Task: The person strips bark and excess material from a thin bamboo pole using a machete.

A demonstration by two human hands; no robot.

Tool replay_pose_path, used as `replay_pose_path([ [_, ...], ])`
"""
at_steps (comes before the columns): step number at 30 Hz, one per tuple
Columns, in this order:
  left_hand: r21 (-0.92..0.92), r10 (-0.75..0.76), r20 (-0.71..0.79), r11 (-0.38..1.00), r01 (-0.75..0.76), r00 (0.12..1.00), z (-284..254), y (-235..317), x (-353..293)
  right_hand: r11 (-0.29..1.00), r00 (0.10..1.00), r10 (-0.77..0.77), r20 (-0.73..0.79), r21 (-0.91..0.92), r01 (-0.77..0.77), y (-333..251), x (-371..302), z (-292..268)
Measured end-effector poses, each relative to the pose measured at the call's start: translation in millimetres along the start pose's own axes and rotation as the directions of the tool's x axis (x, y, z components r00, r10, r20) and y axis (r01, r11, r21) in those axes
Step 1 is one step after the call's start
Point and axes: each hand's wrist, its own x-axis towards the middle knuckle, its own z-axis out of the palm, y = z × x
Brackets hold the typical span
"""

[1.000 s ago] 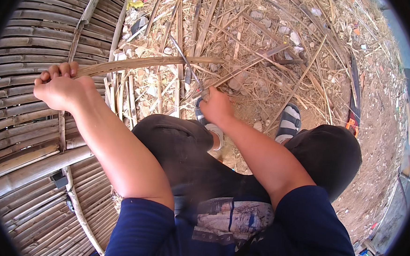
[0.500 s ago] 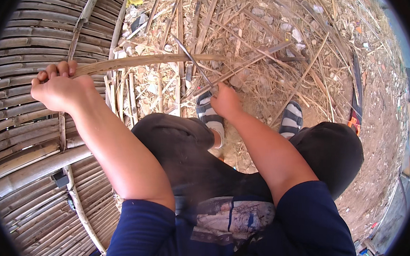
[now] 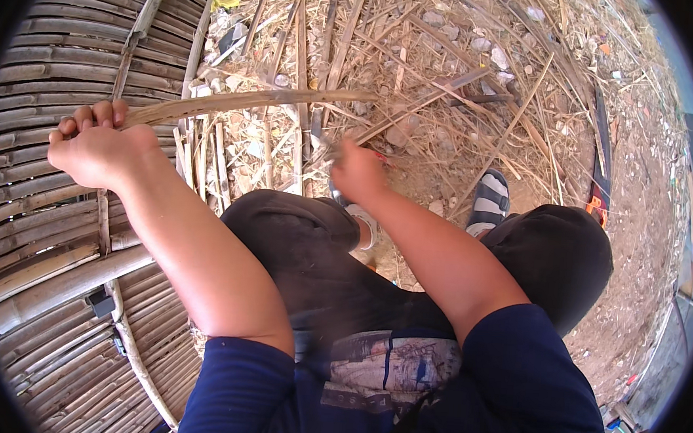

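Note:
My left hand [image 3: 103, 140] is closed around the near end of a long, slightly curved bamboo strip [image 3: 234, 102]. The strip reaches out to the right above the littered ground, its far end past the front of my right hand. Below the strip, my right hand [image 3: 357, 172] is closed and smeared by motion. It grips a knife, whose long narrow blade shows in the earlier frame; now the blade is too blurred to make out, and only a reddish bit of the handle end [image 3: 385, 158] shows beside the fist.
A slatted bamboo wall or platform [image 3: 62, 72] stands along the left. Bamboo strips [image 3: 345, 38], straw and stones cover the ground ahead. A saw with an orange handle [image 3: 597, 204] lies at the right. My sandalled feet [image 3: 490, 200] and bent knees are just below my hands.
My right hand has moved slightly left with the knife, and the blade has swung out of its earlier slant across the strip. My left hand and the strip have barely shifted.

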Motion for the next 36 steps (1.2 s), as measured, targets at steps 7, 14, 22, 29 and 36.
replay_pose_path([
  [7,0.021,0.002,-0.029,1.0,-0.002,1.0,-7,-5,12,0.97,0.969,0.239,0.059,-0.07,-0.235,-15,-4,-16],
  [14,0.006,-0.003,0.04,1.0,0.003,0.999,-2,-2,0,0.988,0.986,-0.143,0.084,0.063,0.138,-73,-7,-16],
  [22,-0.031,0.016,0.062,0.999,-0.015,0.998,0,-2,-2,1.0,1.0,0.02,0.022,-0.013,-0.02,-4,-4,-13],
  [29,-0.006,0.0,-0.02,1.0,0.0,1.0,-8,-7,15,0.994,0.994,0.107,0.015,-0.013,-0.107,-20,-1,-11],
  [36,0.022,0.044,0.049,0.999,-0.046,0.998,-6,-3,2,0.968,0.964,-0.247,0.102,0.066,0.241,-70,0,-23],
])
